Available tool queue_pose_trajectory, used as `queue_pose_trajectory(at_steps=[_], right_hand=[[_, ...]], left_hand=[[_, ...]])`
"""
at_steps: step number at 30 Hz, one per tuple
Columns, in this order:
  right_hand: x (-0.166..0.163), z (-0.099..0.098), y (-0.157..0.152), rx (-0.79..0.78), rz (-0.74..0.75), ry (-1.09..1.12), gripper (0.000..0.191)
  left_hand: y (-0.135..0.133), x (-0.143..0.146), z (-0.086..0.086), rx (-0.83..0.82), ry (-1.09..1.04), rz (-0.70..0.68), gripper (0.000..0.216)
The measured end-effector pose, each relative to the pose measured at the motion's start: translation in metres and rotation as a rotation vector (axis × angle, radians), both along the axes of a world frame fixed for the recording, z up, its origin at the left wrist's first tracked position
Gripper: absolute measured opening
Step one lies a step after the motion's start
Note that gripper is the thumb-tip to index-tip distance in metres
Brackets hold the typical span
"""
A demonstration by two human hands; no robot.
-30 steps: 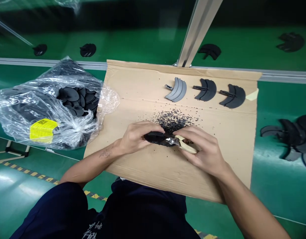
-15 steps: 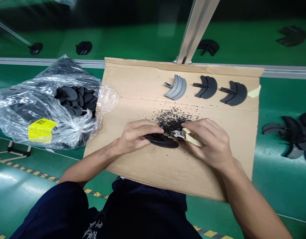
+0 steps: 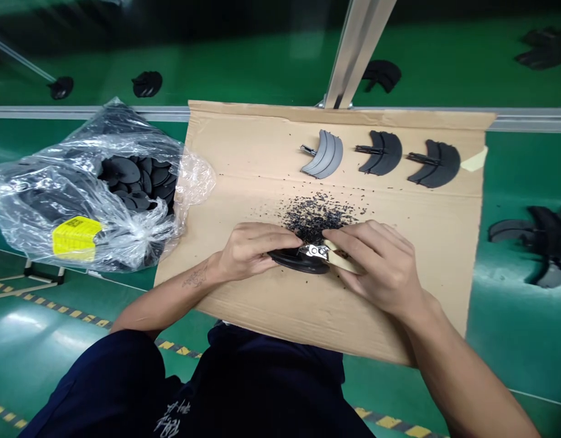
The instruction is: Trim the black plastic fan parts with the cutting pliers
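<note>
Cardboard [image 3: 244, 152] is covering the green worktop [image 3: 504, 310], seemingly catching black clippings [image 3: 314, 219]; left fingers [image 3: 271, 239] are clamping a rounded black part [image 3: 303, 264], presumably steadying it; right fingers [image 3: 353, 243] are gripping cream-handled nippers [image 3: 316, 251].

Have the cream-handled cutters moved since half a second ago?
Yes. Against the scattered black bits on the cardboard, the cutters have shifted left and now overlap, in this view, the black part in the left hand.
</note>
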State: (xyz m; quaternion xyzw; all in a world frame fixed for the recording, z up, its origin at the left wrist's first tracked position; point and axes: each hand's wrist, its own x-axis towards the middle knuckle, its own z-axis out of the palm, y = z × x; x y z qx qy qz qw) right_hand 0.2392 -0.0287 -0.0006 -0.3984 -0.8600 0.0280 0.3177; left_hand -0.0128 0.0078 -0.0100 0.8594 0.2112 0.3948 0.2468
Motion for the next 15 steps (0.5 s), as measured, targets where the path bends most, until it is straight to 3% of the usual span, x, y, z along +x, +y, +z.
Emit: queue_pose_trajectory(at_steps=[15], right_hand=[[0.0023, 0.0025, -0.0073, 0.041, -0.021, -0.198, 0.015]], left_hand=[[-0.0037, -0.0026, -0.0099, 0.067, -0.021, 0.000, 0.022]])
